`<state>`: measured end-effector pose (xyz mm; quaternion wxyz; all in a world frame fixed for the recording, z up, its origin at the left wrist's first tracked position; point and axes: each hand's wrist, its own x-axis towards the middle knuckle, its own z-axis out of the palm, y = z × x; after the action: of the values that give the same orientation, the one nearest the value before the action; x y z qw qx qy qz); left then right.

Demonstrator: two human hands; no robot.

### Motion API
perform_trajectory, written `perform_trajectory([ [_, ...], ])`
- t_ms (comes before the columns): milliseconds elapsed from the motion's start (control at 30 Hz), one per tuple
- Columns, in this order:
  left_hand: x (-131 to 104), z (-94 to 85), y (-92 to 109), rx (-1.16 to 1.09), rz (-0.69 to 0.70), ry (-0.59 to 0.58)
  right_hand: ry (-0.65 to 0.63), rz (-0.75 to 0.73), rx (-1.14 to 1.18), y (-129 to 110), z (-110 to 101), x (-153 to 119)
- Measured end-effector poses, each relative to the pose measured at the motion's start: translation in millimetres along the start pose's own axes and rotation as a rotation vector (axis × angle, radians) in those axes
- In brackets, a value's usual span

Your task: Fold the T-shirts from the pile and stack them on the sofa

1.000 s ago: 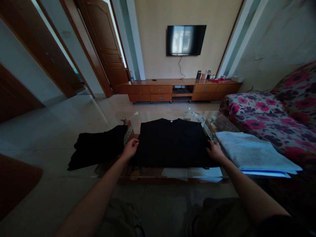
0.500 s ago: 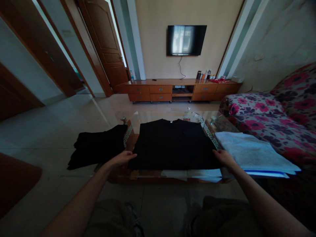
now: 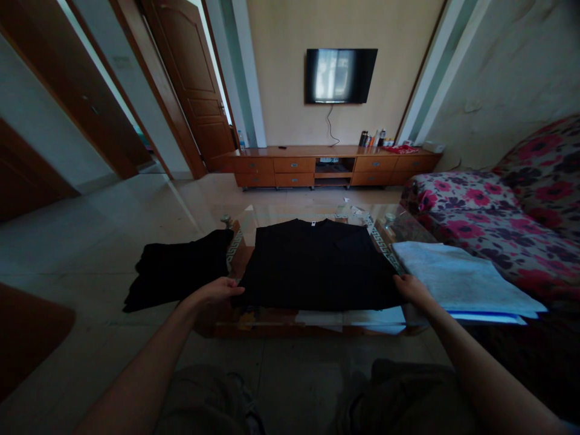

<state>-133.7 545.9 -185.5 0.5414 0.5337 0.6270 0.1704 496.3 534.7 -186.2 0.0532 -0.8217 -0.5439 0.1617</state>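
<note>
A black shirt (image 3: 317, 266) lies spread and folded on the glass table (image 3: 267, 331), its collar with a small white tag at the far edge. My left hand (image 3: 218, 290) pinches the shirt's near left corner. At the near right side, my right hand (image 3: 411, 288) grips the shirt's edge between thumb and fingers. Left of the shirt rests another black garment (image 3: 181, 266), close to my left hand. To the right is a stack of pale blue cloth (image 3: 462, 275), beside my right hand.
A sofa with a floral cover (image 3: 480, 205) stands at the right. Beyond the table are a low wooden cabinet (image 3: 294, 164) with bottles on top and a wall television (image 3: 341, 75). My knees are below the table's near edge.
My left hand has moved slightly left and down, with the shirt's left corner drawn outward. The right hand has barely moved, still on the shirt.
</note>
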Motion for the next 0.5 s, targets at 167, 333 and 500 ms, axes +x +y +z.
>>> perform_trajectory([
  [167,-3.3,-2.9,1.8,0.16,-0.014,0.037,-0.005,0.013,0.023,-0.3,-2.2,-3.0],
  [333,-1.2,-3.3,-1.1,0.356,-0.059,-0.021,-0.023,0.021,0.038,0.3,-2.4,-8.0],
  [500,-1.9,-4.8,-6.8,0.437,-0.063,-0.038,0.014,-0.013,-0.158,0.5,2.4,-7.7],
])
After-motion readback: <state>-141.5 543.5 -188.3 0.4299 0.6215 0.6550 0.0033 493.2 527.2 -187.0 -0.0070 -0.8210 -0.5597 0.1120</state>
